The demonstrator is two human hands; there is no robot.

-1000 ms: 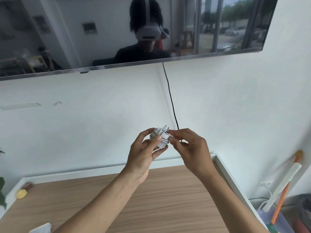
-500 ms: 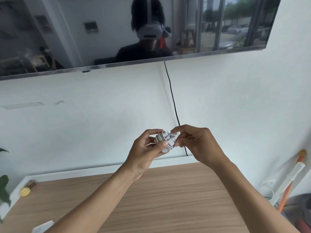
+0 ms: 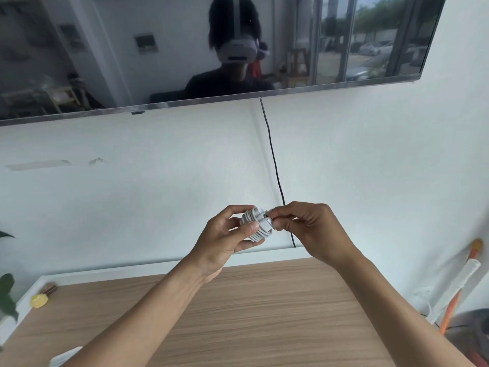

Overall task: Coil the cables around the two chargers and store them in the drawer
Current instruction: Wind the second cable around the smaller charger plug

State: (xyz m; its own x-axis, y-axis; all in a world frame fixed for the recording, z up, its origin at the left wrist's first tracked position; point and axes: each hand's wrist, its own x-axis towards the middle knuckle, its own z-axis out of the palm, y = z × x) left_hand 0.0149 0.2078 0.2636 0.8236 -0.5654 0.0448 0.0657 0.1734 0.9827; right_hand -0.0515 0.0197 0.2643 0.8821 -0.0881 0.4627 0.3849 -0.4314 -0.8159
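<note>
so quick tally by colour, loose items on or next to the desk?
White: 3 (coiled charger held in both hands, object at the desk's front edge, wrapped handle)
Yellow: 1 (small round thing)
Orange: 1 (stick)
Black: 1 (wall cable)
Total: 6

Home, living-room side. Evidence: wall-mounted TV (image 3: 185, 49) on a plain white wall (image 3: 132, 194), black cable (image 3: 275, 168) dropping from it down behind a wood-top desk (image 3: 264, 313) with a white rim. TV glass reflects domestic stuff: wooden stool, chairs, big windows with trees and parked cars outside. Houseplant leaves (image 3: 6, 295) at left edge. Orange-and-white handled tool (image 3: 460, 284) leaning in the right corner near a wall socket (image 3: 423, 294).
</note>
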